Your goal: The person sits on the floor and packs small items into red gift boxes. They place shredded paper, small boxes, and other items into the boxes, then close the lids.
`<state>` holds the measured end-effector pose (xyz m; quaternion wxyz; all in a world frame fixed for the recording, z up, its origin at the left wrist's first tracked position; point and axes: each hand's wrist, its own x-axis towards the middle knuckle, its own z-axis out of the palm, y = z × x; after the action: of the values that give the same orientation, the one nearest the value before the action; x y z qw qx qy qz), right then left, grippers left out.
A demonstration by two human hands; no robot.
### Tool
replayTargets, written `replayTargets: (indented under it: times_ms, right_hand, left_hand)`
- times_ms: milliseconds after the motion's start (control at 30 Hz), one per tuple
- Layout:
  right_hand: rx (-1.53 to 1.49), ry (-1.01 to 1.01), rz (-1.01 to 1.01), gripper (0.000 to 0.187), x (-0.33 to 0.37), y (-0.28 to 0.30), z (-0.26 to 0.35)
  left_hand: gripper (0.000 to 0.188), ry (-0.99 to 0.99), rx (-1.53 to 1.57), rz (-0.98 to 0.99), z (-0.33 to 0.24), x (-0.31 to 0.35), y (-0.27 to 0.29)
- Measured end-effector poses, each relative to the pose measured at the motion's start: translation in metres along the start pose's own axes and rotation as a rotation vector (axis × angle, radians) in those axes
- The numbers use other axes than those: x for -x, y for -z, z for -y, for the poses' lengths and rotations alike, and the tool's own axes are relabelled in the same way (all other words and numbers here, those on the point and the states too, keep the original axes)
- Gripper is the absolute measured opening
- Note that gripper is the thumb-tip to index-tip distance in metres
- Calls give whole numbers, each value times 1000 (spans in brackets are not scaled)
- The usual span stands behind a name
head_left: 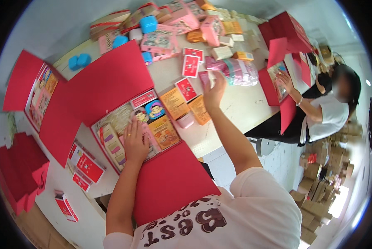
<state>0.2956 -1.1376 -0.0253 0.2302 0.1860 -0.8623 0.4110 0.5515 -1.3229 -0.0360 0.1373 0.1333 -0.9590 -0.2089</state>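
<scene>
My left hand (136, 143) lies with fingers stretched over the contents of an open red gift box (169, 146). Around it sit a blue cartoon-face tin (155, 109), a round tin with a face (140, 115), an orange box (165, 132) and a cream carton with purple marks (112, 143). Pale shredded filler (118, 117) fills one corner. Farther right, my right hand (215, 90) is closed, its fingers on a small pink packet (203, 78), partly hidden. It is beside a clear plastic bag of pink packets (237, 71).
Orange boxes (174, 103), red-and-white card boxes (190, 66) and a pink container (185, 120) lie nearby. Pink boxes (161, 39) and blue containers (148, 25) pile up behind. Another filled red box (41, 97) stands left. At right a person (327, 106) works over another red box (269, 87).
</scene>
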Motion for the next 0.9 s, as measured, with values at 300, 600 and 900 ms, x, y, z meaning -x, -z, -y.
replayTargets:
  times_ms: [300,600,900]
  right_hand:
    - [316,263,494,45,-144,17,-126]
    - [629,344,609,60,-170,6,-107]
    - [-438,8,677,77,-73,39,99]
  left_hand:
    - [55,-19,-94,52,-3,1,-1]
    - [57,69,-68,86,-10,1,3]
    - [74,64,447,-180,-73,-37,35]
